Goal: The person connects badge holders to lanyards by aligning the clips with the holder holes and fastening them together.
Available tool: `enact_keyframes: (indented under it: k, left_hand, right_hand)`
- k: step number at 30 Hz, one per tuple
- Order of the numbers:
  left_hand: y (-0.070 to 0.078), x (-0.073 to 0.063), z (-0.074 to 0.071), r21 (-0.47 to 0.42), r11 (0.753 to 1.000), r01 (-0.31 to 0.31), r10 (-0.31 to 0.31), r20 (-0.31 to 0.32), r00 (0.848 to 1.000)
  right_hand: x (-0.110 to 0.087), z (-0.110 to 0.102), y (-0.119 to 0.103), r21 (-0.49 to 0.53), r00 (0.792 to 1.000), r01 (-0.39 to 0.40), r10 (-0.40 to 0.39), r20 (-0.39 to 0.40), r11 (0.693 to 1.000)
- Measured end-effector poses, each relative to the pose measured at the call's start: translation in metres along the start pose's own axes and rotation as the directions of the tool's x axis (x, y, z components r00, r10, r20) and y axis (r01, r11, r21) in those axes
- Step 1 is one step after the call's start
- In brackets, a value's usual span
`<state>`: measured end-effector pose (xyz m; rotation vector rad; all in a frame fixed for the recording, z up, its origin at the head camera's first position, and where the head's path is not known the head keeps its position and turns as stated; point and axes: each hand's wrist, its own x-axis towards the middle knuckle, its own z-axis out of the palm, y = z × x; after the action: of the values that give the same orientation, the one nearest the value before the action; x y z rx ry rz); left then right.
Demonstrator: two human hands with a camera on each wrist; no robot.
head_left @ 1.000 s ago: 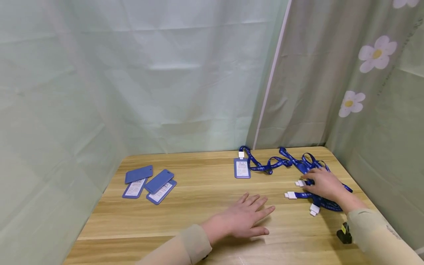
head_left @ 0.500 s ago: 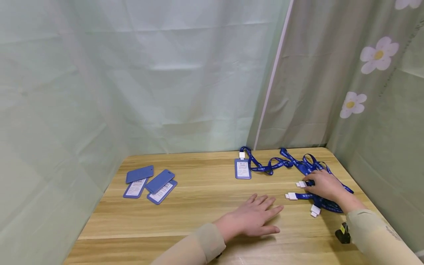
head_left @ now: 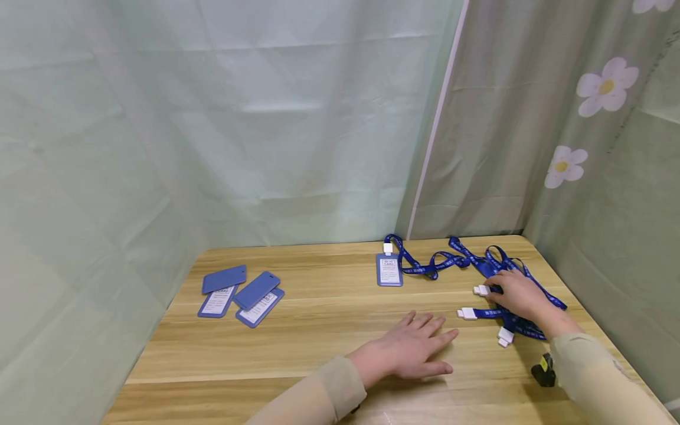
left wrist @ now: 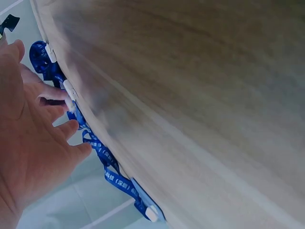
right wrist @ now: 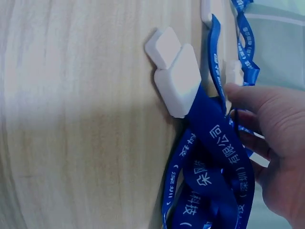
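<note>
At the right of the table lies a heap of blue lanyards (right wrist: 224,157) with white lettering and white plastic clips. My right hand (head_left: 517,293) pinches one lanyard's ribbon just behind its white clip (head_left: 481,290). Two more clips, the middle clip (head_left: 467,313) and the front clip (right wrist: 178,81), stick out of the heap. Fingers spread, my left hand (head_left: 411,347) is held above the bare wood, left of the heap and holding nothing. Beyond it lies a blue badge holder (head_left: 389,270) fastened to a lanyard (left wrist: 116,181).
Several blue badge holders overlap in two pairs at the left: a left pair (head_left: 216,302) and a right pair (head_left: 257,290). Pale curtains (head_left: 297,130) hang close behind the wooden table (head_left: 319,277) and at its sides. A small black device (head_left: 544,370) sits under the right sleeve.
My left hand has shifted a little to the right, toward the lanyards. The right hand has stayed at the same lanyard, nearly still. The badge holders have not moved.
</note>
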<state>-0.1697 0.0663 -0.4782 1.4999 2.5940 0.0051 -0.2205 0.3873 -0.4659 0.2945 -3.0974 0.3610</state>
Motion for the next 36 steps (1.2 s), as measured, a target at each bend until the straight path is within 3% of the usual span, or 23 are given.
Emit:
enact_keyframes:
  k: [3, 7, 12, 19, 22, 24, 28, 31, 32, 34, 36]
  left_hand:
    - [-0.001, 0.001, -0.002, -0.01, 1.0, 0.006, -0.006, -0.003, 1.0]
    - [-0.003, 0.001, -0.006, -0.02, 1.0, 0.016, -0.017, -0.015, 1.0]
    - [-0.006, 0.002, -0.012, -0.004, 1.0, 0.02, -0.02, -0.029, 0.999]
    - [-0.006, 0.003, -0.022, -0.001, 1.0, 0.029, -0.029, -0.032, 0.999]
    - [-0.005, 0.003, -0.026, -0.009, 1.0, 0.027, -0.027, -0.042, 0.999]
    - [-0.004, 0.002, -0.028, -0.005, 1.0, 0.024, -0.024, -0.046, 0.999]
    - [-0.003, 0.001, -0.033, 0.007, 1.0, 0.011, -0.011, -0.052, 0.999]
    - [-0.002, 0.0, -0.035, 0.016, 1.0, 0.005, -0.004, -0.065, 0.998]
    - [-0.002, 0.0, -0.036, 0.019, 1.0, 0.005, -0.004, -0.069, 0.998]
    - [-0.002, -0.001, -0.037, 0.02, 1.0, 0.009, -0.008, -0.077, 0.997]
    - [-0.002, -0.001, -0.038, 0.021, 1.0, 0.013, -0.011, -0.081, 0.997]
  right_hand:
    - [0.0, -0.005, 0.002, 0.102, 0.998, -0.029, 0.033, -0.045, 0.994]
    - [0.001, -0.02, 0.005, 0.282, 0.986, -0.072, 0.111, -0.124, 0.957]
    - [0.0, -0.043, 0.005, 0.476, 0.952, -0.111, 0.231, -0.201, 0.872]
    - [0.001, -0.072, 0.002, 0.659, 0.904, -0.137, 0.366, -0.223, 0.74]
    - [0.002, -0.085, 0.0, 0.75, 0.882, -0.09, 0.402, -0.246, 0.656]
    - [0.002, -0.094, -0.001, 0.818, 0.867, -0.031, 0.422, -0.264, 0.575]
    - [-0.001, -0.115, -0.005, 0.934, 0.844, 0.157, 0.447, -0.295, 0.319]
    - [-0.004, -0.133, -0.01, 0.948, 0.831, 0.259, 0.457, -0.316, 0.185]
    - [-0.005, -0.139, -0.012, 0.946, 0.828, 0.282, 0.459, -0.323, 0.157]
    - [-0.007, -0.151, -0.016, 0.939, 0.819, 0.317, 0.46, -0.343, 0.135]
    - [-0.008, -0.163, -0.021, 0.922, 0.806, 0.377, 0.458, -0.375, 0.092]
